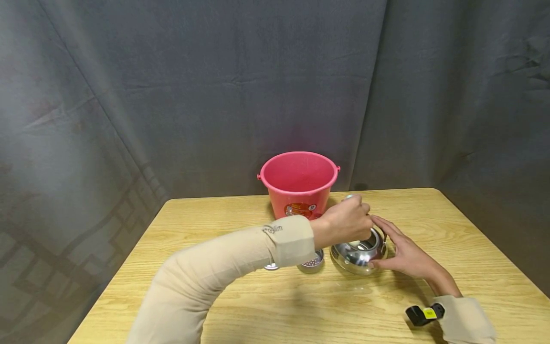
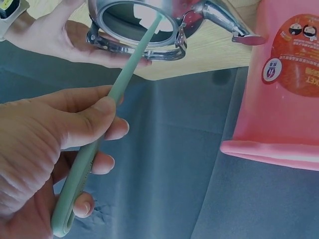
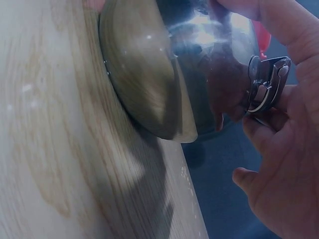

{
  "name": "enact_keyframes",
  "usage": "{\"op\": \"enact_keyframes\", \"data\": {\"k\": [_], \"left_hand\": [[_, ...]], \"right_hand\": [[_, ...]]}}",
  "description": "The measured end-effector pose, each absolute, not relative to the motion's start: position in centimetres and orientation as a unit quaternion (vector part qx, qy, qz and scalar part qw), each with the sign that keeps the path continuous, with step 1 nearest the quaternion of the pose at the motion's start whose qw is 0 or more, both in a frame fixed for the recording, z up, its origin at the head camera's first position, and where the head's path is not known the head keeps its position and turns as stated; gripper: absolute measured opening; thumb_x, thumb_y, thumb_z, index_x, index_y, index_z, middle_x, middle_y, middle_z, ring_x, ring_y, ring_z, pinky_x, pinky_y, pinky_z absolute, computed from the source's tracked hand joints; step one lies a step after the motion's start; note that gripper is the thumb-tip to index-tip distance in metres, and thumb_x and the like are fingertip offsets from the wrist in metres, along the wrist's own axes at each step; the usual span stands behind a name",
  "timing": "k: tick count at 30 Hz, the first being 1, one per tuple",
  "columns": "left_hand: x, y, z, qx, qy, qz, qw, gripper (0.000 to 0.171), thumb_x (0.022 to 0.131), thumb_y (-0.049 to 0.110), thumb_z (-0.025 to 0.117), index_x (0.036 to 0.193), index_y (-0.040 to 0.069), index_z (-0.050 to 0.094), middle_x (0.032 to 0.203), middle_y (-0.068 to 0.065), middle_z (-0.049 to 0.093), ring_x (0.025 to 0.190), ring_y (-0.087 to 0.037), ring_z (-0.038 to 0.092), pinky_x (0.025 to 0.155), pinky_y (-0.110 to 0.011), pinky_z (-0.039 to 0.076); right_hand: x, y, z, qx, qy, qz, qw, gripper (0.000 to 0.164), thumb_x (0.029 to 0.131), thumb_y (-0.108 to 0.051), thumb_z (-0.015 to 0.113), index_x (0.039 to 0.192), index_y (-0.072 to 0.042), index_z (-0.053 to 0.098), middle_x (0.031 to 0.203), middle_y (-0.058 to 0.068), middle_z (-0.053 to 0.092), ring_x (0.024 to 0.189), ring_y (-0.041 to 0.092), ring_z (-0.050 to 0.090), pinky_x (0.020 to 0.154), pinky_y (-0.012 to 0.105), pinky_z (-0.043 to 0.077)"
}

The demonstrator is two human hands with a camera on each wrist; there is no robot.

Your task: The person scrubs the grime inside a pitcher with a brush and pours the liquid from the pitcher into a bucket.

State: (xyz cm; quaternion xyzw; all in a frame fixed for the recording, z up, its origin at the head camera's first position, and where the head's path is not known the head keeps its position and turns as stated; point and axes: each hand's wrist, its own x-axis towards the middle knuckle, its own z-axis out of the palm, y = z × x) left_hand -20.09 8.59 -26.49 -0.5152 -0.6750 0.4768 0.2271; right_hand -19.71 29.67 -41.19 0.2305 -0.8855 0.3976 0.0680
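A round stainless steel kettle (image 1: 350, 260) stands on the table, uncovered at the top. My left hand (image 1: 345, 222) grips a brush by its long pale green handle (image 2: 79, 174), which slants down through the kettle's opening. Its white head (image 2: 145, 17) shows inside the kettle in the left wrist view. My right hand (image 1: 406, 255) holds the kettle from the right side, thumb on the front of the body and fingers behind, by the hinge of the metal handle (image 2: 137, 51). That handle is folded down beside the opening. The kettle's spout (image 2: 224, 17) points toward the bucket.
A pink bucket (image 1: 279, 200) stands at the back of the wooden table (image 1: 266, 306). A perforated metal strainer (image 1: 311, 265) lies left of the kettle. Beside it is a small shiny metal piece (image 1: 271, 266), partly hidden by the left sleeve. Grey curtains (image 1: 215, 95) hang behind.
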Motion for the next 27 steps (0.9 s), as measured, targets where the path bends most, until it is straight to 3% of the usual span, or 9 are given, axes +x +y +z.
{"op": "enact_keyframes", "data": {"k": [27], "left_hand": [[-20.7,7.0,-28.1,-0.498,-0.700,0.439,0.265,0.028,0.101,0.024,0.046,0.114,0.035,0.069,0.100,0.012,0.064,0.084,-0.008,0.054,0.064,-0.022,0.044]], "right_hand": [[-19.8,30.0,-41.2,0.237,-0.883,0.397,0.080,0.106,0.069,-0.019,0.088,0.154,-0.015,0.023,0.152,0.023,0.025,0.130,0.052,0.028,0.091,0.072,0.029]]}}
